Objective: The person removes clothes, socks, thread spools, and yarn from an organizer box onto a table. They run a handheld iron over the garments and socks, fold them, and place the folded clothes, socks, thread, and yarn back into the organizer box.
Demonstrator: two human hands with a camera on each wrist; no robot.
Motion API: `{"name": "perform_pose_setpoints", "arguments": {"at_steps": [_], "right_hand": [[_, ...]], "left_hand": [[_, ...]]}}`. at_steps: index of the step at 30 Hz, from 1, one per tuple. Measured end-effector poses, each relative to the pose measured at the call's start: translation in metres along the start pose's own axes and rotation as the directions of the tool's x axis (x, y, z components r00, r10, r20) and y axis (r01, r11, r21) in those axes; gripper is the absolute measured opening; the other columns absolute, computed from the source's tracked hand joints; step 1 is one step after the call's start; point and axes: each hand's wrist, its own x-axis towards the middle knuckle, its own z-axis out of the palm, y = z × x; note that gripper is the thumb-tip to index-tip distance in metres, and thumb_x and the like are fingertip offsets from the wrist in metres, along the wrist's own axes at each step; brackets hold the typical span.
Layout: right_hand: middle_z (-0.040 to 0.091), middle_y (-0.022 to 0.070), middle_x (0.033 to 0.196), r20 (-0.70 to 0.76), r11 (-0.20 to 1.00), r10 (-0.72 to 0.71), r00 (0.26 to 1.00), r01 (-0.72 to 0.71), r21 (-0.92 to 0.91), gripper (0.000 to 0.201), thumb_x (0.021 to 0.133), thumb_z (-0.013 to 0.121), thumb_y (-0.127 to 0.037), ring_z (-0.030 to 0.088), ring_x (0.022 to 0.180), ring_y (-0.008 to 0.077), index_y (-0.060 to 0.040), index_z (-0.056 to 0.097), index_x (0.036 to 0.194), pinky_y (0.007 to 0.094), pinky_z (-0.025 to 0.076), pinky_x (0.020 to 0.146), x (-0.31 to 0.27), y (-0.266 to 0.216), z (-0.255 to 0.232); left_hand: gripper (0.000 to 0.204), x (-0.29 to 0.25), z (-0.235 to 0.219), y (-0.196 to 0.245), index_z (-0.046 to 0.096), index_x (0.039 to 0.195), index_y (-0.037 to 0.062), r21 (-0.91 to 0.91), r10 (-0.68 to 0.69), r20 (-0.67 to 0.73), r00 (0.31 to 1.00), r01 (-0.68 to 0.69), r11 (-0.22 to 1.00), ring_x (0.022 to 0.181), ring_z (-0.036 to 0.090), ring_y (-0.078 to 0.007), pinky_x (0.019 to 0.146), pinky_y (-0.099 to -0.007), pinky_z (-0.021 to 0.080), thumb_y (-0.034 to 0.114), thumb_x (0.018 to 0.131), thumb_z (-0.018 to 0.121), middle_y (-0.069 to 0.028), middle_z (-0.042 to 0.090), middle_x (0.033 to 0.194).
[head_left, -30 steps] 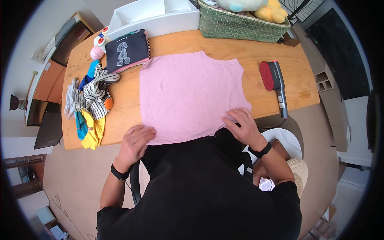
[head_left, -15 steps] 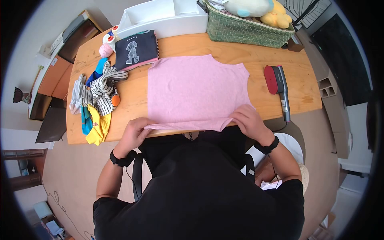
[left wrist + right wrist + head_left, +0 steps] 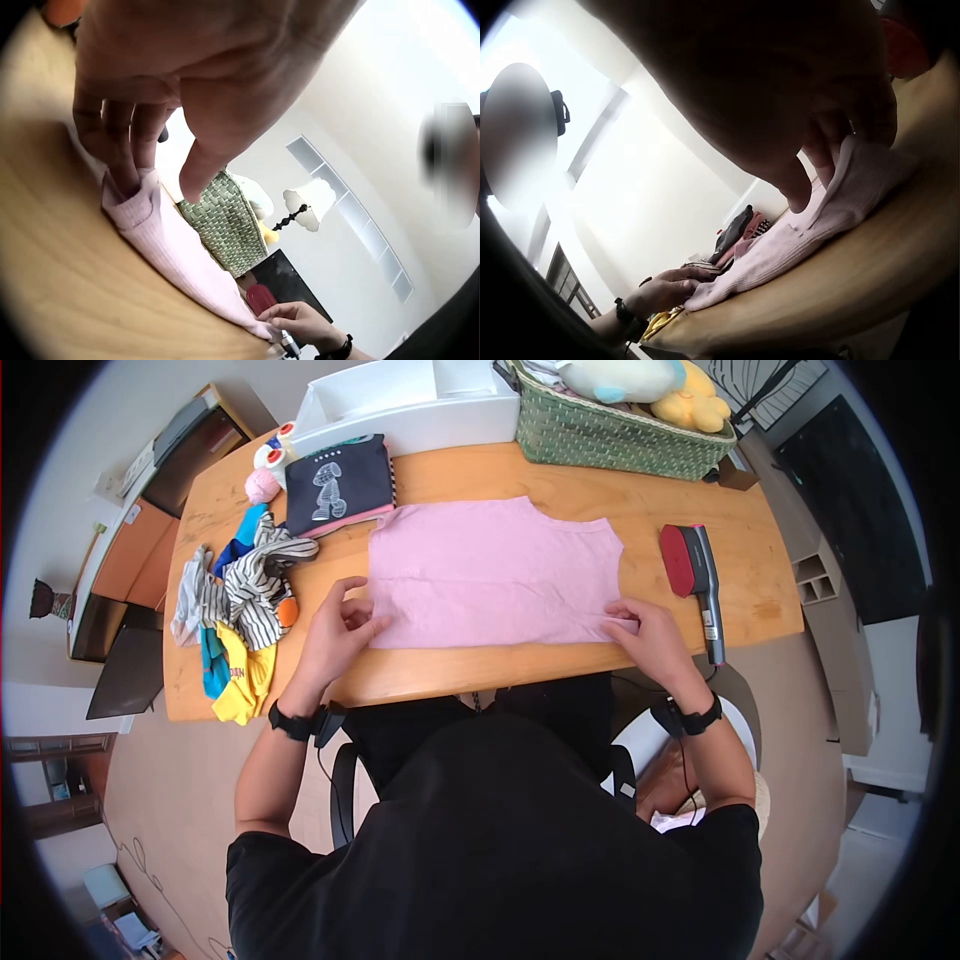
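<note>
A pink sleeveless top (image 3: 490, 575) lies on the wooden table (image 3: 690, 490), its lower part folded up over itself and the fold toward the person. At its left lower corner is my left hand (image 3: 340, 628), fingertips on the cloth. The left wrist view shows the fingers at the folded ribbed edge (image 3: 139, 206) and the thumb standing apart. My right hand (image 3: 650, 640) is at the right lower corner, fingers touching the fabric. In the right wrist view its thumb is spread away from the fingers, beside the raised edge (image 3: 840, 180).
Crumpled clothes, striped (image 3: 255, 580) and yellow (image 3: 245, 675), lie at the left. A folded dark garment (image 3: 335, 485) lies behind the top. At the back stand a white box (image 3: 400, 420) and a green basket (image 3: 620, 440) with plush toys. A red-and-grey handheld appliance (image 3: 700, 580) lies right.
Both hands have gripped the top's lower edge and folded it up and away from the person, then loosened. The top now covers less of the table's near side.
</note>
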Motion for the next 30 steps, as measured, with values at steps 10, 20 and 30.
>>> {"name": "perform_pose_setpoints", "arguments": {"at_steps": [10, 20, 30], "right_hand": [[0.068, 0.0124, 0.076, -0.162, 0.991, 0.135, 0.977, -0.13, 0.044, 0.022, 0.099, 0.087, -0.013, 0.063, 0.068, 0.0225, 0.0023, 0.082, 0.114, 0.0383, 0.052, 0.068, -0.017, 0.009, 0.002], [0.078, 0.018, 0.117, -0.207, 0.938, -0.283, 0.936, 0.226, -0.263, 0.027, 0.095, 0.085, -0.012, 0.072, 0.111, 0.0411, -0.002, 0.08, 0.12, 0.0492, 0.059, 0.095, 0.014, -0.038, 0.029], [0.076, 0.0167, 0.104, -0.073, 0.967, -0.228, 0.971, 0.216, -0.136, 0.017, 0.099, 0.083, -0.013, 0.073, 0.104, 0.0388, -0.0007, 0.074, 0.107, 0.0491, 0.059, 0.091, 0.058, -0.06, 0.061]], "left_hand": [[0.053, -0.026, 0.003, -0.014, 0.065, 0.144, -0.0002, 0.02, -0.016, -0.075, 0.997, 0.017, 1.0, 0.074, 0.065, -0.0055, 0.068, -0.0247, 0.052, 0.007, 0.099, 0.092, 0.0012, 0.074, 0.085], [0.042, -0.009, 0.0, 0.018, 0.075, 0.13, 0.0003, 0.54, 0.337, -0.125, 0.933, -0.221, 0.812, 0.083, 0.075, -0.0299, 0.077, -0.0418, 0.062, 0.016, 0.094, 0.091, -0.014, 0.077, 0.1], [0.02, 0.039, 0.001, 0.015, 0.077, 0.109, -0.0022, 0.475, 0.265, 0.033, 0.964, -0.248, 0.844, 0.092, 0.075, -0.0338, 0.086, -0.0461, 0.06, 0.008, 0.093, 0.086, -0.0183, 0.077, 0.102]]}}
